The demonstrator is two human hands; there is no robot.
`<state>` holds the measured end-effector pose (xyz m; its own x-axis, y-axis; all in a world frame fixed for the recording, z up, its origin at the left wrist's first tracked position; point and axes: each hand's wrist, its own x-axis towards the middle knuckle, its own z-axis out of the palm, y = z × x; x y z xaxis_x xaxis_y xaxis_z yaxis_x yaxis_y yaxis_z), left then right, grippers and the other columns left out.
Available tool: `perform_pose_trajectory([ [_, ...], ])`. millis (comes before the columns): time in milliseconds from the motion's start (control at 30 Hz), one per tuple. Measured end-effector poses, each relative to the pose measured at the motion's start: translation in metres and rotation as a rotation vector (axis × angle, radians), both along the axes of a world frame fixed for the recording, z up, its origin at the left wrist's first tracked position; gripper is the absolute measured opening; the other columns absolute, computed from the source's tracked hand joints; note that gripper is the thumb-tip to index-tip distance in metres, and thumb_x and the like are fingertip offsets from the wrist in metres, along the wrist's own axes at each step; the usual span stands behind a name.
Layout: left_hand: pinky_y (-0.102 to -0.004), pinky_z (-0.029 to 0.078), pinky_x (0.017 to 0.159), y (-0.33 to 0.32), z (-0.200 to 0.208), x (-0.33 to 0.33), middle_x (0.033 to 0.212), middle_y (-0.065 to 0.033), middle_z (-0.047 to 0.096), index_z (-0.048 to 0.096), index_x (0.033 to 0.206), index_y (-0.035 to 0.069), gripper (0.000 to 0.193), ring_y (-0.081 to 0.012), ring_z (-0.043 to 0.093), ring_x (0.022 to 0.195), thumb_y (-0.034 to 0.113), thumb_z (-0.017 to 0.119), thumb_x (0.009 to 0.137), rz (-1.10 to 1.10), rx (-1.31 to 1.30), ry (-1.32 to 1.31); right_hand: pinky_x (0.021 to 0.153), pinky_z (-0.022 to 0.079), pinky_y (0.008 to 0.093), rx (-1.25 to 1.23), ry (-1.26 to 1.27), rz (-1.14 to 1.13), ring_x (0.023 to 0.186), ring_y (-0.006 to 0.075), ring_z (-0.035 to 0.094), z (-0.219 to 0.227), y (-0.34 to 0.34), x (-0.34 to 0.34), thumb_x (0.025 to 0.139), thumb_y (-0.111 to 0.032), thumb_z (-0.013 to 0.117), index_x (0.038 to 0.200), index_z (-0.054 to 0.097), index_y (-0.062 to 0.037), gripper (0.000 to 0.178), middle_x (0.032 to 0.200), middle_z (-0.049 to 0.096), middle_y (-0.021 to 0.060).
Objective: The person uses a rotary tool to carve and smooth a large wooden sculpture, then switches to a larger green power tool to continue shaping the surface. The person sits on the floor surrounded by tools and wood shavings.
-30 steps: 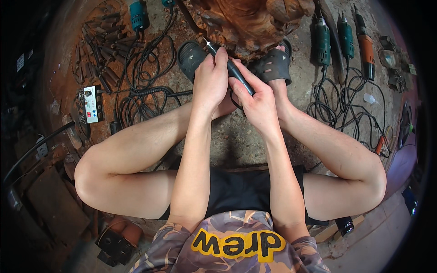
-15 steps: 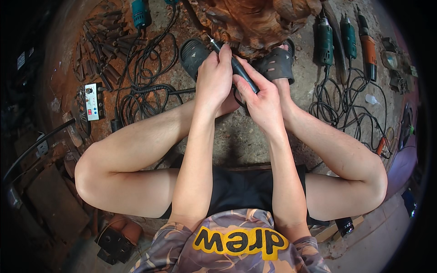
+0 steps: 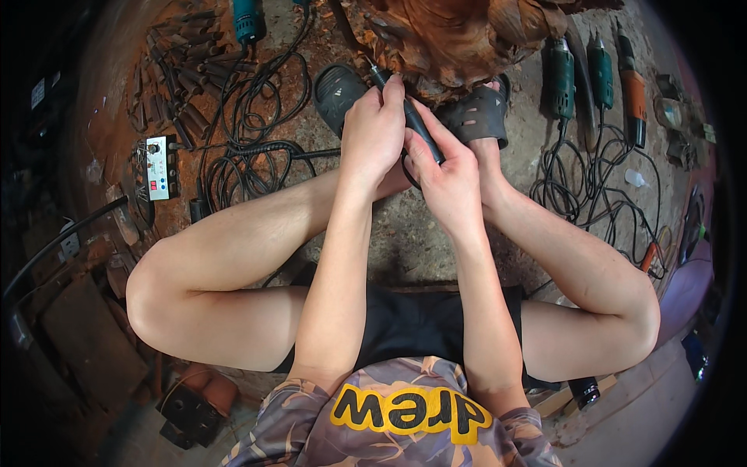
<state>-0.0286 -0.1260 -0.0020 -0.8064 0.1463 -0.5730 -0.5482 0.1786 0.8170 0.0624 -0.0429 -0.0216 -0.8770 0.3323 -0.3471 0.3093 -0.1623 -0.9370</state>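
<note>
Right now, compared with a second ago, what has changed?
The left hand, right hand and black pen-shaped tool sit slightly farther right in the picture. The brown wooden piece and green power tools shift right too, so probably the view itself turned. Nothing was taken or let go; both hands still grip the tool.

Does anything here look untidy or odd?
Yes: at left, black cables lie in tangled loops, not neatly coiled; at right, a whitish scrap lies loose on the floor. Nothing looks odd about the held black tool.

Power tools (image 3: 562, 86) and likely chisels (image 3: 175, 74) show a workshop.
</note>
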Motion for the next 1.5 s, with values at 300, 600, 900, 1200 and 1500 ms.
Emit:
perform_pose_trajectory([
  [300,-0.0322,0.053,0.063,-0.007,-0.01,0.007,0.091,-0.0178,0.073,0.059,0.101,0.002,0.033,-0.0165,0.065,0.07,0.033,0.05,0.11,0.12,0.222,-0.081,0.107,0.048,0.0298,0.073,0.189,-0.094,0.129,0.0168,0.061,-0.011,-0.029,0.007,0.1,-0.006,0.065,0.15,0.054,-0.0085,0.051,0.143,0.064,0.0137],
  [600,-0.0314,0.056,0.066,-0.009,-0.018,0.012,0.088,-0.0159,0.073,0.06,0.098,0.003,0.035,-0.0173,0.067,0.072,0.033,0.048,0.111,0.086,0.178,0.004,0.101,0.052,0.0299,0.102,0.166,-0.071,0.122,0.0156,0.065,-0.015,-0.021,0.012,0.098,-0.007,0.068,0.146,0.058,-0.0088,0.049,0.134,0.07,0.0136],
  [900,-0.0319,0.057,0.066,-0.01,-0.021,0.012,0.087,-0.0168,0.072,0.058,0.101,0.003,0.032,-0.0192,0.068,0.072,0.032,0.049,0.11,0.114,0.188,-0.026,0.103,0.051,0.0301,0.131,0.154,-0.04,0.123,0.0155,0.064,-0.011,-0.018,0.012,0.099,-0.006,0.067,0.146,0.058,-0.0072,0.048,0.136,0.069,0.0131],
  [1200,-0.0313,0.055,0.064,-0.01,-0.017,0.012,0.086,-0.017,0.072,0.059,0.099,0.003,0.031,-0.0185,0.066,0.07,0.031,0.049,0.11,0.126,0.181,-0.034,0.103,0.051,0.0297,0.145,0.212,-0.074,0.124,0.0155,0.064,-0.015,-0.026,0.012,0.099,-0.006,0.067,0.147,0.057,-0.0071,0.049,0.136,0.069,0.0143],
  [1500,-0.0311,0.053,0.063,-0.013,-0.014,0.013,0.083,-0.0161,0.071,0.059,0.096,0.004,0.033,-0.0182,0.066,0.069,0.032,0.049,0.11,0.14,0.197,-0.048,0.098,0.052,0.0291,0.1,0.16,-0.124,0.117,0.0142,0.067,-0.019,-0.04,0.014,0.099,-0.009,0.067,0.148,0.056,-0.0083,0.05,0.129,0.072,0.0167],
])
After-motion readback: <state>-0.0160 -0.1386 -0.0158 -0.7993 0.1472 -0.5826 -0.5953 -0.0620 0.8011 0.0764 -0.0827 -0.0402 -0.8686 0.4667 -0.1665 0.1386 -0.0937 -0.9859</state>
